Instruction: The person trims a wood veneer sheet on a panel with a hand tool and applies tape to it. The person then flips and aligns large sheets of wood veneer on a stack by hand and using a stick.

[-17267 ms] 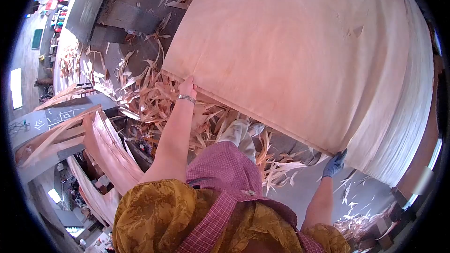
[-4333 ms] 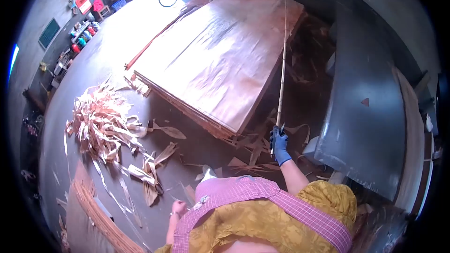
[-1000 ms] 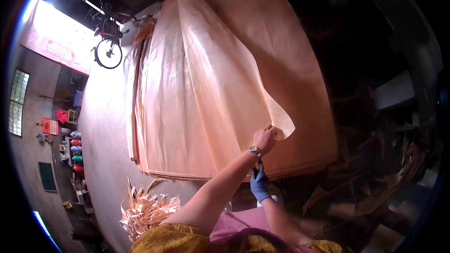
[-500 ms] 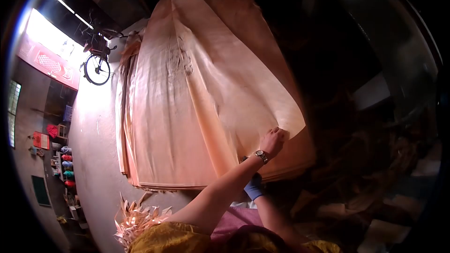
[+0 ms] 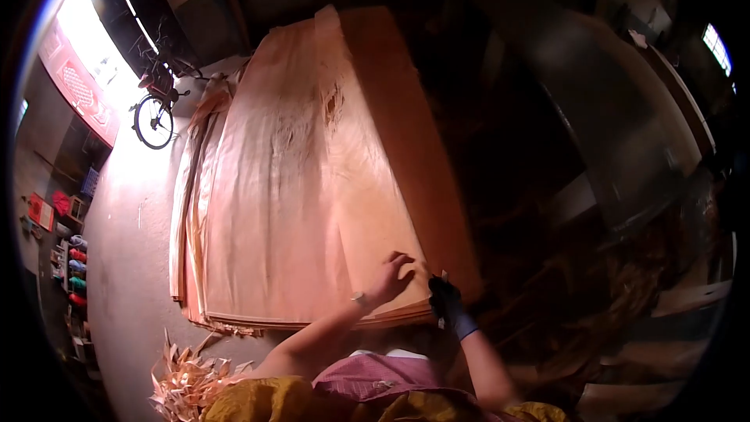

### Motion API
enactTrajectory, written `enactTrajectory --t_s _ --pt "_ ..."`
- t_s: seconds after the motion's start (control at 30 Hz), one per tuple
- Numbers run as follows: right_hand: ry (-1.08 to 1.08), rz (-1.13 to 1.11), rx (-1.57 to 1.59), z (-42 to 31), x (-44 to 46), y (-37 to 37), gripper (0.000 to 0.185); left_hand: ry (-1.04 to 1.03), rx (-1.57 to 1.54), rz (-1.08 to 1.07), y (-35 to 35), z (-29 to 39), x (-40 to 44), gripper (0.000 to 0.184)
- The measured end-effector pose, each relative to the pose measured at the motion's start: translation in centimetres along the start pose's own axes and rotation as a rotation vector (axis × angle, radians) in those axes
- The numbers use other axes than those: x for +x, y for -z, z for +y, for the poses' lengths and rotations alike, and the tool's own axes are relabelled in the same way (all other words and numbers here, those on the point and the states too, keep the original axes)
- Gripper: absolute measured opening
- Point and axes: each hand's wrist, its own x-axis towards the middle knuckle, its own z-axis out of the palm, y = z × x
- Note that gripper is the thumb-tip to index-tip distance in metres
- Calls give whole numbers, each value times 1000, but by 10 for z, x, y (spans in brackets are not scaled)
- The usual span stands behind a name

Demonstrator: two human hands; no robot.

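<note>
A thin wood sheet [image 5: 297, 187] lies on top of a broad stack of veneer, with a torn, dark-marked patch in its upper part. Its right edge lies left of the darker reddish sheet [image 5: 398, 109] beneath. My bare left hand [image 5: 397, 275], with a watch at the wrist, is over the sheet's front right part, fingers curved and apart, holding nothing. Just right of it, my right hand [image 5: 447, 301] in a dark blue glove is closed at the stack's front edge, beside the top sheet's corner. Small pale bits show at its fingers; what it grips is unclear.
Curled veneer scraps [image 5: 187, 383] lie on the floor at the lower left. Long strips [image 5: 187, 227] line the stack's left side. A bicycle [image 5: 154, 121] stands by the bright doorway. Dim scraps and a long grey surface [image 5: 617, 125] are at the right.
My left hand has let go of the top sheet's lifted corner and moved left. The sheet's raised edge has come down flatter. My right hand has emerged from behind my left forearm, to its right.
</note>
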Motion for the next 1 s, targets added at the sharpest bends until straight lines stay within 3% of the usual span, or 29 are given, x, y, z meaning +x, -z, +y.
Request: enactTrajectory --t_s 0.17,0.27,0.37,0.47,0.6,0.63,0.73,0.77,0.87,0.9,1.0 --pt "79 -23 140 -28 -19 52 25 143 158 -83 0 17 -10 25" --pt "42 -231 289 -45 -41 103 28 132 181 -84 -32 38 -2 24" --pt "25 -245 364 -56 -52 166 31 90 127 -22 -78 69 18 23" --pt "138 -269 484 -70 -72 245 34 86 126 17 -123 116 39 24" --pt "41 -708 803 -106 -99 361 39 121 217 115 -192 162 74 54" --pt "90 -674 716 -120 -114 388 47 150 265 72 -205 172 85 66" --pt "144 -636 710 -153 -159 451 45 160 250 119 -238 243 119 72" --pt "74 -590 844 -158 -164 473 50 162 222 121 -248 262 130 75" --pt "-16 -649 952 -174 -165 542 55 79 291 160 -283 304 164 75" --pt "72 -605 881 -179 -163 566 60 60 293 167 -295 316 177 75" --pt "63 -476 861 -204 -145 646 61 14 304 173 -337 350 216 75"
